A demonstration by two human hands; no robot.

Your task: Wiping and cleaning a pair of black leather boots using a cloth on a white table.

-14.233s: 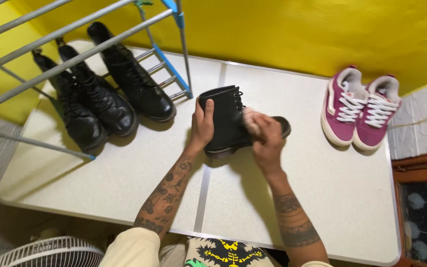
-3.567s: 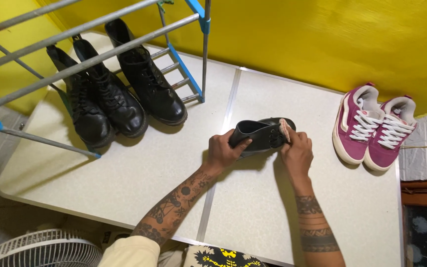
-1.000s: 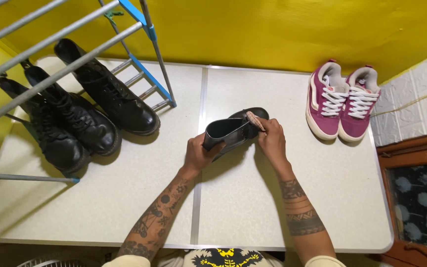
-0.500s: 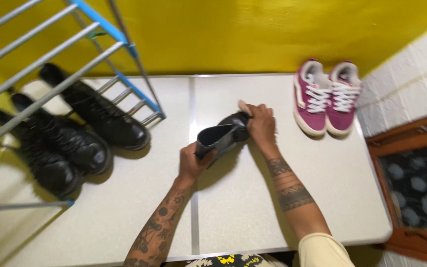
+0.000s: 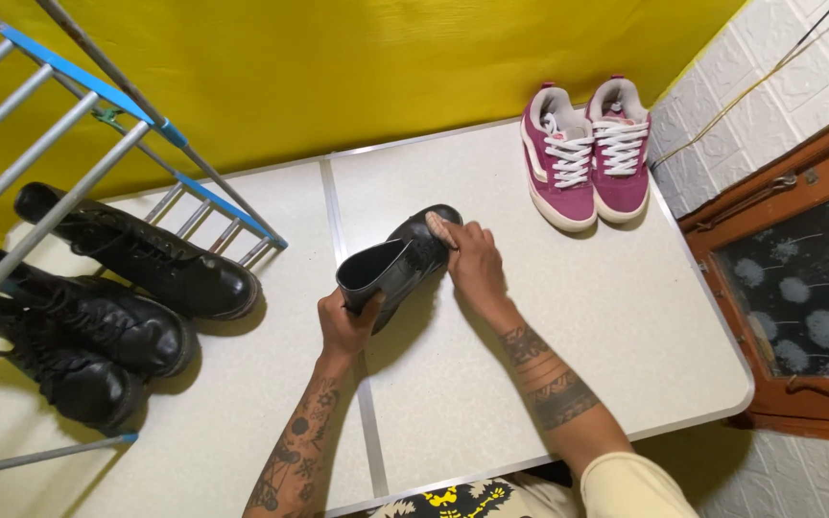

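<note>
A black lace-up boot (image 5: pixel 397 262) lies on its side in the middle of the pale table (image 5: pixel 568 317). My left hand (image 5: pixel 345 322) grips it at the open ankle end. My right hand (image 5: pixel 473 264) presses a small pale cloth (image 5: pixel 441 230) against the boot's front, near the laces. Both forearms carry tattoos.
Three more black boots (image 5: pixel 136 261) stand at the left under a grey and blue metal rack (image 5: pixel 107 125). A pair of magenta sneakers (image 5: pixel 582 153) with white laces sits at the far right against the yellow wall. A wood-framed panel (image 5: pixel 798 288) borders the table's right side.
The view has swung, so everything sits turned in the frame. My right hand with the cloth has stayed on the boot's front; my left hand keeps its grip on the ankle opening.
</note>
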